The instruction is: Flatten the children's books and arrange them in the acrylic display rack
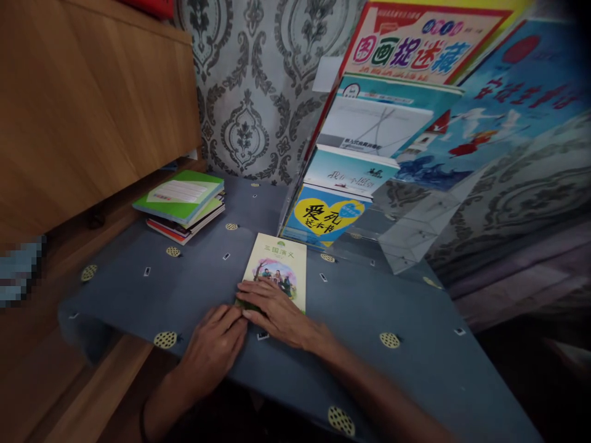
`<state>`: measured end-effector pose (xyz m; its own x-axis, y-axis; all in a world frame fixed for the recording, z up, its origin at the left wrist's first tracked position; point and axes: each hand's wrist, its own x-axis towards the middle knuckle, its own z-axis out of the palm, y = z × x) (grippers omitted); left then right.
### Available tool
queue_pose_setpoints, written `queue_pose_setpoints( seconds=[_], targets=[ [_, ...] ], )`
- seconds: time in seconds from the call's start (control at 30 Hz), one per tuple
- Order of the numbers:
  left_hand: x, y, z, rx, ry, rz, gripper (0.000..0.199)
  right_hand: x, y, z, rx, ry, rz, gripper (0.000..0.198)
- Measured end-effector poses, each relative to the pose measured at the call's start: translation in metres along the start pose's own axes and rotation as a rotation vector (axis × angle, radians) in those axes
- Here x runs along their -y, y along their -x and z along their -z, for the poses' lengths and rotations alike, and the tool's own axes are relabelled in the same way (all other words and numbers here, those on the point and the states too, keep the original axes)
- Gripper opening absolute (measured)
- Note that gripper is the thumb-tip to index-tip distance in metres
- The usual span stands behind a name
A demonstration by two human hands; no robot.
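While the right hand [277, 311] lies palm down with its fingers extended and released, the cream book [277, 267] rests flat beneath those fingers, front cover up. The fingers point leftward across the lower part of the cover; the green title and most of the coloured illustration remain visible just beyond them. The left hand [215, 341] is positioned at the lower left corner of the book, its fingers bent and its fingertips next to those of the right hand. Whether the left fingers grasp the book's edge cannot be determined, as the contact area is hidden. A dark band [142, 421] encircles the left wrist.

The patterned tablecloth [369, 307] extends under the book and to both sides of the fingers. Beyond the fingers and to their right stands a clear rack [410, 246] carrying books in tiers. Its lowest front item, a blue book with a yellow heart [325, 215], is located just past the upper right corner of the cream book. Well apart from the fingers, ahead and to their left, is a stack of books [184, 197] topped by a green cover. Farther left is a wooden cabinet [96, 117]; farthest ahead is the wallpaper [244, 111].
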<state>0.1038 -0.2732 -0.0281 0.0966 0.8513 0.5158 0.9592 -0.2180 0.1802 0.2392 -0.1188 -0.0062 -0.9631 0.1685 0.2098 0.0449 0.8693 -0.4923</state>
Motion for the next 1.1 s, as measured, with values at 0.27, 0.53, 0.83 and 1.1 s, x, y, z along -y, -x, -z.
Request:
queue_pose_setpoints(
  seconds=[0.27, 0.53, 0.83, 1.1],
  targets=[
    [0.0, 0.001, -0.002, -0.072, 0.022, 0.0, 0.029, -0.049, -0.031, 0.004, -0.005, 0.22, -0.161, 0.044],
    [0.0, 0.001, -0.003, -0.059, 0.007, -0.015, 0.031, -0.079, -0.061, 0.012, -0.006, 0.387, -0.306, 0.045],
    [0.001, 0.002, -0.004, -0.058, 0.007, -0.029, 0.029, -0.071, -0.051, 0.011, -0.112, 0.467, -0.422, 0.049],
    [0.005, 0.005, -0.007, -0.056, -0.004, -0.048, 0.033, -0.077, -0.006, 0.019, -0.226, 0.463, -0.563, 0.043]
  ],
)
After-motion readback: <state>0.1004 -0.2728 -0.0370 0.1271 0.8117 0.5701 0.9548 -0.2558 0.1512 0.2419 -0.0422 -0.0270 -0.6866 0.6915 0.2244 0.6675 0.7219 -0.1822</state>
